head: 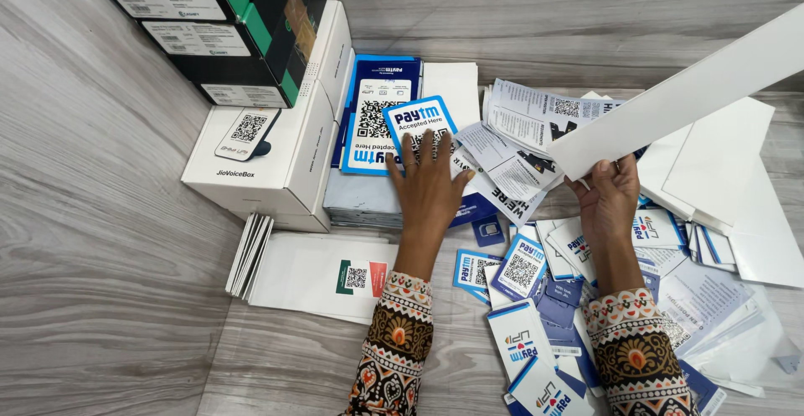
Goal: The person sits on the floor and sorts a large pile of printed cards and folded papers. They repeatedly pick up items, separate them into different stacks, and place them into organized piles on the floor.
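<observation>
Gripping white sheet [687, 98], long axis rising up-right, right hand [607, 198] fingers clamped, left hand [427, 186] fingers spread.

Both forearms wear matching long sleeves, black and mustard with orange floral medallions. Cream cuffs with small red motifs sit just behind the bare left hand [429, 186] and right hand [609, 194]. No rings or bangles, as far as this angle shows.

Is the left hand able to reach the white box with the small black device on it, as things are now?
Probably yes. The left hand lies flat on a blue card, and the white box stands just to its left with nothing between them.
</observation>
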